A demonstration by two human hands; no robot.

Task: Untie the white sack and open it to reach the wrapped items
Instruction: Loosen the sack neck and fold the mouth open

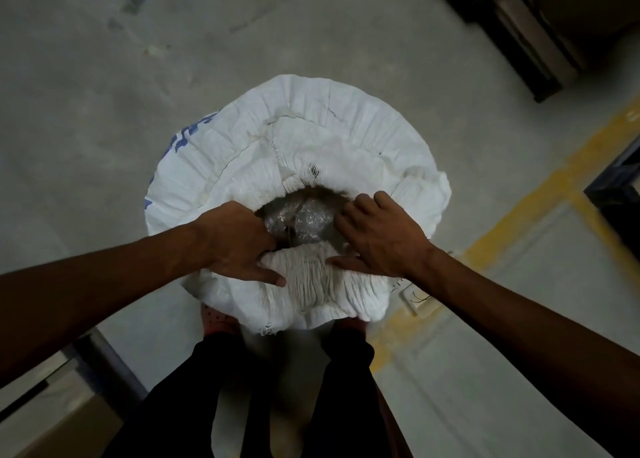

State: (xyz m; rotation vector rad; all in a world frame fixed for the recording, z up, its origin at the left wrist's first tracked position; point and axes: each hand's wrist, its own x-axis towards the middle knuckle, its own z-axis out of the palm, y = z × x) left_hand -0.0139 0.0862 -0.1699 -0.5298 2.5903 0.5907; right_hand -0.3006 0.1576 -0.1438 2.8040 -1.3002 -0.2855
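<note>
A white woven sack (311, 125) with blue print on its left side stands upright on the floor in front of my legs. Its mouth is gathered in pleats around a small opening, where items wrapped in clear plastic (301, 220) show. My left hand (239, 246) grips the left side of the mouth, fingers hooked inside the rim and thumb on the near bunched edge. My right hand (377, 236) grips the right side the same way, fingertips curled over the rim. No tie or string is visible on the sack.
Bare grey concrete floor surrounds the sack. A yellow painted line (540, 198) runs diagonally at right. Dark shelving or pallets (540, 32) stand at the top right, a dark frame (620, 187) at the right edge. A cardboard box (52, 419) sits at the bottom left.
</note>
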